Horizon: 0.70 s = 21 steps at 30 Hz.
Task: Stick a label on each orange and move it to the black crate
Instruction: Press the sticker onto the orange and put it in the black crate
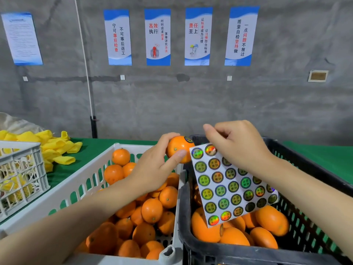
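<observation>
- A small white lattice crate stands at the far left, with yellow foam net sleeves piled beside it on the green table cover.
- A large white slotted plastic crate holds many loose oranges.
- The left hand clamps thumb and fingers round one round orange, raised over the seam between the two big crates. A dark round label sits on the fruit's top.
- The right hand, fingers curled, grips a white sheet of shiny round stickers by its upper edge.
- Beneath the sheet, the black plastic crate holds several more oranges.
</observation>
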{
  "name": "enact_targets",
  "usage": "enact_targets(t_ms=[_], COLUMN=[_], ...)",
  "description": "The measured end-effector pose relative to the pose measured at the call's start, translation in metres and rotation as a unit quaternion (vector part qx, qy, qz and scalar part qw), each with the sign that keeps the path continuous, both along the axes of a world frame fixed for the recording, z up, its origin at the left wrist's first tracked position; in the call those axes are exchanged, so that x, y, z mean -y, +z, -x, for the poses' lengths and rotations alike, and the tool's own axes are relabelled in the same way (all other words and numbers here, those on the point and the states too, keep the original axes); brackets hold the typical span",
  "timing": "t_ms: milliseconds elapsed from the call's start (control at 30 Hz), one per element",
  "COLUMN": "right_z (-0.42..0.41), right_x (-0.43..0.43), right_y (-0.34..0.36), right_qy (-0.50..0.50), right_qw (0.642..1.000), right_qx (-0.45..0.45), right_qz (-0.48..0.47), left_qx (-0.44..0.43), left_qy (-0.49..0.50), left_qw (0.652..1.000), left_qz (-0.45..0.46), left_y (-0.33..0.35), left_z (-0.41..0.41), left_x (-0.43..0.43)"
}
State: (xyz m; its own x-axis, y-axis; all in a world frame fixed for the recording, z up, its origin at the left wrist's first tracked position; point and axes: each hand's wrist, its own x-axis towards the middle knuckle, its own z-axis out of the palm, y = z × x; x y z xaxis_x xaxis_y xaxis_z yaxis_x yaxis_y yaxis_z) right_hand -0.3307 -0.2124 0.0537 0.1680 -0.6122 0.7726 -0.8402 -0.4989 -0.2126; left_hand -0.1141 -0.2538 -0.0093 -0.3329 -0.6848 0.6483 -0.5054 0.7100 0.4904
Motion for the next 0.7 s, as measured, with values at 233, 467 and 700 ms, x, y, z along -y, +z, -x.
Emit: enact_targets(t_ms=[233,467,700], right_z=[0.017,0.021,0.008], right_x=[0.013,0.015,0.008], right_y=[0.001,0.001,-0.003], right_qy=[-0.095,-0.052,0.041], right_qw=[0.990,0.993,0.996], right_qx=[-0.056,-0.039,-0.045], right_qz=[-0.085,-0.101,-0.068], left_qx=[-0.101,0.167,-0.064], left_qy=[-0.153,-0.039,-0.135], left_qw=[0.943,0.985,0.979], left_qz=[-0.279,-0.022,-0.139], left_y=[-0.001,0.003,0.008], left_z=[0.025,0.022,0.024], left_x=[-0.008,-0.017,-0.020])
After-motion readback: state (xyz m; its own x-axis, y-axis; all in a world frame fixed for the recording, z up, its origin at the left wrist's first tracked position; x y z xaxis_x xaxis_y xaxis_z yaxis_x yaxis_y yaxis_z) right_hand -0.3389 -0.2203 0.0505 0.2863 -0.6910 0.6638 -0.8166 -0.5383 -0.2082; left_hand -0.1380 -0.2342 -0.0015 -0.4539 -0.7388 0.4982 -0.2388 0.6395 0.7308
